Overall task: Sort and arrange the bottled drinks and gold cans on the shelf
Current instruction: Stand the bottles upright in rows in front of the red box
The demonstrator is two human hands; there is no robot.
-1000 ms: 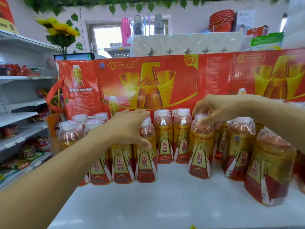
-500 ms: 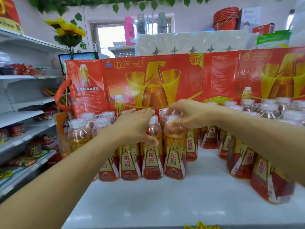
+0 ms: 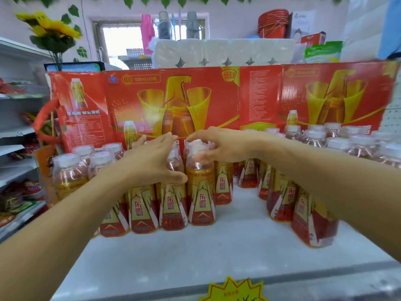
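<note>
Several amber drink bottles with red-and-gold labels and white caps stand on the white shelf (image 3: 217, 246). One group (image 3: 141, 209) is packed tightly at the left. A second group (image 3: 303, 209) stands at the right and back right. My right hand (image 3: 219, 146) grips the neck and cap of the front bottle (image 3: 200, 198), which stands against the right end of the left group. My left hand (image 3: 156, 161) lies spread over the neighbouring bottle tops, its thumb touching that bottle's shoulder. A bare gap of shelf separates the two groups.
Tall red drink cartons (image 3: 152, 101) form a wall right behind the bottles. Toilet paper rolls (image 3: 217, 53) sit on top of the cartons. Store shelves with snacks (image 3: 17, 148) run along the left. A yellow price tag (image 3: 234, 290) hangs at the shelf's front edge.
My right hand has carried a bottle leftward from the right group and set it against the left row. My left hand has stayed on the left row's bottle tops.
</note>
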